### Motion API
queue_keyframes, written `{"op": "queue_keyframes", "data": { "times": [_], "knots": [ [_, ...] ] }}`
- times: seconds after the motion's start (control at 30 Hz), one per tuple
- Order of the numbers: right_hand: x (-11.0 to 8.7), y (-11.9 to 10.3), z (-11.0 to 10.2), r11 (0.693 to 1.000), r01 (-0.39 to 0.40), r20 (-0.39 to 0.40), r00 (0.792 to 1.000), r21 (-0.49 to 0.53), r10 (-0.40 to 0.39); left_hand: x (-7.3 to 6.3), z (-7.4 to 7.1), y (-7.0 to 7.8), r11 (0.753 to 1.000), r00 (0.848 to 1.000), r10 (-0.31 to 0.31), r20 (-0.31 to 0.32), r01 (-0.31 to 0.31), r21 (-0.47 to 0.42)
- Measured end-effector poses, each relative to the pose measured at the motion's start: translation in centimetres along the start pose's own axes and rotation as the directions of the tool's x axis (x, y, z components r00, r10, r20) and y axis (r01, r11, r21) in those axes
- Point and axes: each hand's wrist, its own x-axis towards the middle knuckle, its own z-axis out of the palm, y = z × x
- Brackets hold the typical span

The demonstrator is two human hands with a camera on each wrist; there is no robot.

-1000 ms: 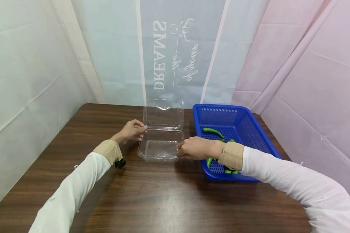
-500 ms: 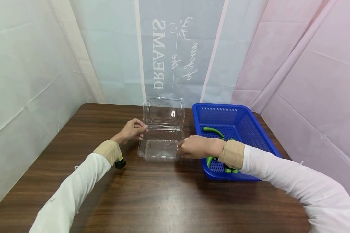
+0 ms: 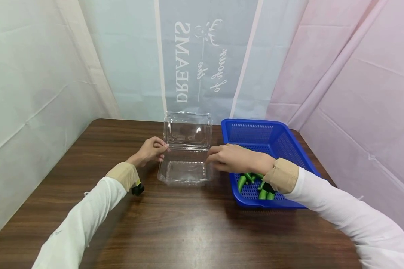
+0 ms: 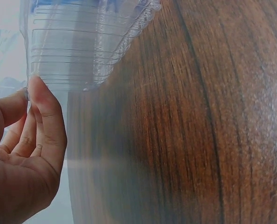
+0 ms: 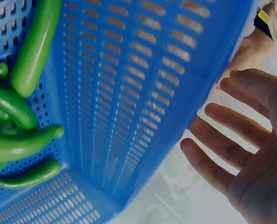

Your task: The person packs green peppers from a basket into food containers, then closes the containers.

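Observation:
A clear plastic clamshell container [image 3: 185, 171] stands on the brown table with its lid [image 3: 187, 130] raised at the back. My left hand [image 3: 152, 150] pinches its left edge near the hinge between thumb and forefinger; the left wrist view shows the thumb and fingertip [image 4: 38, 86] right at the ridged plastic. Between container and blue basket [image 3: 269, 203] is my right hand [image 3: 233, 158], fingers spread and relaxed, holding nothing. In the right wrist view its fingers [image 5: 222, 144] are beside the basket's outer wall. Several long green peppers [image 5: 36, 46] lie in the basket.
Bare wooden tabletop [image 3: 181, 228] runs along the front and left. Hanging printed cloth [image 3: 202, 74] stands behind the table's back edge, with pale cloth walls at both sides. The basket's perforated wall [image 5: 120, 70] rises between the peppers and the container.
My right hand has left the container's right front side, moving back and slightly right toward the basket as its fingers loosened. The lid swung further upright earlier. My left hand stays put.

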Motion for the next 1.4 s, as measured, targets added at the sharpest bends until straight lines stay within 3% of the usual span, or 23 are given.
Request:
{"op": "queue_keyframes", "data": {
  "times": [0.17,0.5,0.7,0.87,1.07,1.4],
  "knots": [
    [-0.6,0.9,-0.7,0.999,-0.038,-0.059,0.998,0.004,0.038,0.0,-0.1,-0.1,1.000,1.000,0.001,-0.003,-0.001,-0.001],
    [-3.0,4.2,-1.8,0.977,-0.213,-0.095,0.972,0.020,0.214,0.1,0.0,0.0,1.000,1.000,0.020,0.003,-0.020,0.001],
    [-4.5,5.9,-1.6,0.955,-0.296,0.012,0.955,0.032,0.296,0.0,0.0,0.1,1.000,1.000,0.027,0.002,-0.027,0.005],
    [-5.4,6.8,-1.0,0.950,-0.307,0.138,0.945,0.051,0.298,-0.1,-0.1,0.0,0.999,0.999,0.044,0.005,-0.044,0.015],
    [-6.4,7.3,0.1,0.928,-0.353,0.275,0.910,0.120,0.310,-0.2,0.0,0.1,0.999,0.999,0.039,0.004,-0.039,0.012],
    [-6.9,7.1,0.8,0.915,-0.386,0.383,0.868,0.121,0.315,-0.1,0.1,-0.1,1.000,1.000,0.024,-0.008,-0.024,0.012]
  ]
}}
